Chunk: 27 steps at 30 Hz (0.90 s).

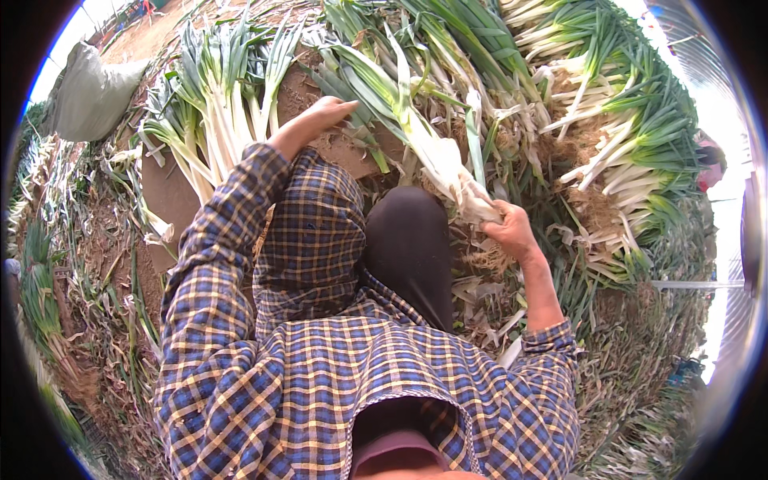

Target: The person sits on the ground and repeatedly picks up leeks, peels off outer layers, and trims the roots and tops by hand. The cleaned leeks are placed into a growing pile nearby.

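Note:
My right hand (pixel 510 228) grips the root end of a large leek (pixel 432 144), whose green leaves point up and to the left. My left hand (pixel 330 114) is beside those leaves, with its fingers bent; whether it pinches a leaf cannot be told. Beyond my left forearm stands a bunch of leeks with clean white stalks (pixel 225 120). Untrimmed leeks with dry outer leaves and roots (pixel 516 120) lie in a heap past the held one. Stripped leaves and root tufts are scattered below my right hand.
Rows of leeks with white stalks and roots (pixel 624 138) curve along the right. A pale sack (pixel 96 90) sits at the upper left. More leeks (pixel 42 294) lie at the far left. Leaf litter (pixel 618 360) covers the ground at the right. Part of another person (pixel 711 162) shows at the right edge.

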{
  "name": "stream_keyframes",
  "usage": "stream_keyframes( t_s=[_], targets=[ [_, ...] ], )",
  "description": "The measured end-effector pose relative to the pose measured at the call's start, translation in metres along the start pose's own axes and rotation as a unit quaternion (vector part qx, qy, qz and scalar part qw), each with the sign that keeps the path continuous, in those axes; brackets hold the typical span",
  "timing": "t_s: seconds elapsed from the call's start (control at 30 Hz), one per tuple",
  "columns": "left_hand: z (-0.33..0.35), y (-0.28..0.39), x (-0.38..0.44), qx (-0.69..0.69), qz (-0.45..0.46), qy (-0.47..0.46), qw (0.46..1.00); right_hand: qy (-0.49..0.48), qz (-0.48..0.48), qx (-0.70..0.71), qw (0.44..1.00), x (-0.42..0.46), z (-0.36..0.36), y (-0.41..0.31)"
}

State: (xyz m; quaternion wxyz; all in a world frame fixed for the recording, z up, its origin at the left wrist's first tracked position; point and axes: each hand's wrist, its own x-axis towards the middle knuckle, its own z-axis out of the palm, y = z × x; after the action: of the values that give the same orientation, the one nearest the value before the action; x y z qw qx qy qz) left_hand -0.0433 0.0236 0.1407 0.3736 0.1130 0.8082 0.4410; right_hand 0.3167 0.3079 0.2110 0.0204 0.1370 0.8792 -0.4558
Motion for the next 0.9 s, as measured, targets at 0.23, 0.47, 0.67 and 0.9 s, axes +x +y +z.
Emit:
stream_keyframes(
  t_s=[0.23, 0.47, 0.67, 0.9],
  targets=[
    [0.061, 0.058, 0.03, -0.447, -0.061, -0.092, 0.888, 0.025, -0.085, 0.058, 0.994, -0.083, -0.025, -0.058],
    [0.123, 0.14, -0.068, -0.528, 0.064, -0.09, 0.842, 0.069, -0.014, -0.004, 0.998, -0.106, -0.029, -0.006],
    [0.171, 0.133, -0.079, -0.464, 0.087, -0.077, 0.878, 0.183, -0.013, 0.081, 0.98, -0.026, -0.017, -0.036],
    [0.183, 0.136, -0.113, -0.443, 0.185, -0.087, 0.873, 0.151, 0.002, 0.444, 0.883, 0.052, 0.014, -0.035]
  ],
)
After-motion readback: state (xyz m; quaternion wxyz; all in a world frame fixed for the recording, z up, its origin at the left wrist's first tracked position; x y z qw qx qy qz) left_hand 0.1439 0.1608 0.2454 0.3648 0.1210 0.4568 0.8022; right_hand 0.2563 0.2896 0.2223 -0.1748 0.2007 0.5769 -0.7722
